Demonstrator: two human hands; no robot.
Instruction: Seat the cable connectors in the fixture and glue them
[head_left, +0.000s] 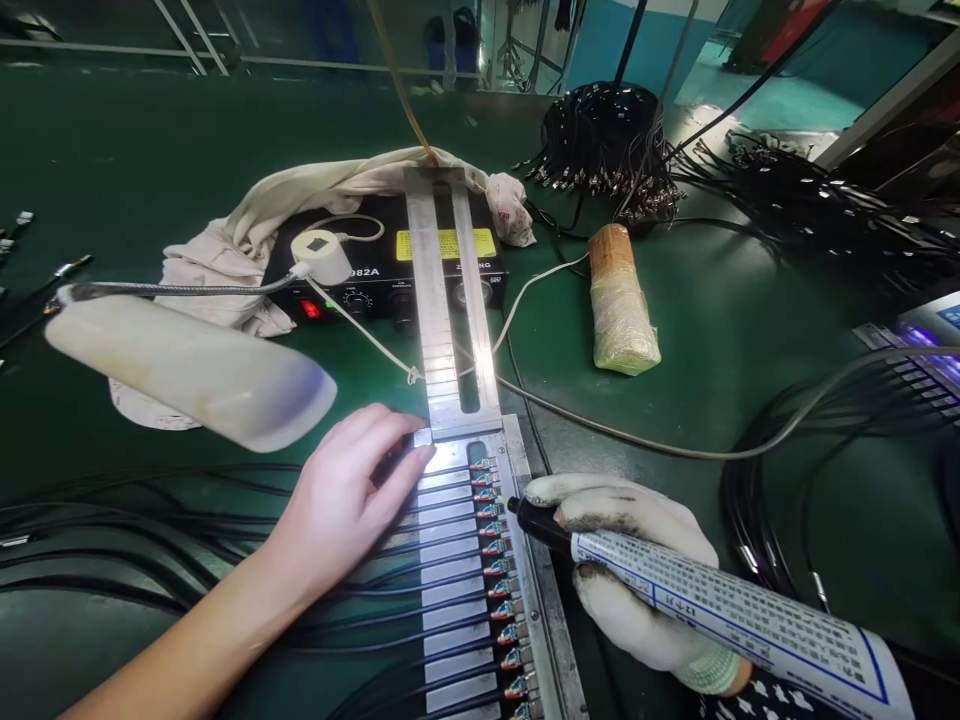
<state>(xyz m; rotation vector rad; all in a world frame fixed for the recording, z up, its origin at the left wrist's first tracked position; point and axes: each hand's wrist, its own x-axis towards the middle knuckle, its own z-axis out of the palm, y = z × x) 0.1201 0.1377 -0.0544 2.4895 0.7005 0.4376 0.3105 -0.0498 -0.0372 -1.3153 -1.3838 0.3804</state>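
Observation:
A long metal jig [459, 585] holds a row of black cables [390, 622], whose stripped ends with coloured wires meet small metal connectors [491, 527] along its right side. My bare left hand [352, 480] grips the jig's upper left edge between thumb and fingers, at a small metal block [424, 437]. In a white glove stained dark at the fingertips, my right hand [637, 560] is wrapped round a white glue tube [720, 615] with blue lines and dense print. The tube's black nozzle [536, 522] points left at the connectors near the top of the row.
Behind the jig stands a black control box [375, 290] with a cloth [330, 185] draped over it. A white lamp head [195, 370] hangs at left. A wrapped block [624, 300] and cable bundles [607, 140] lie on the green table [697, 300]; a grey cord [645, 435] crosses right.

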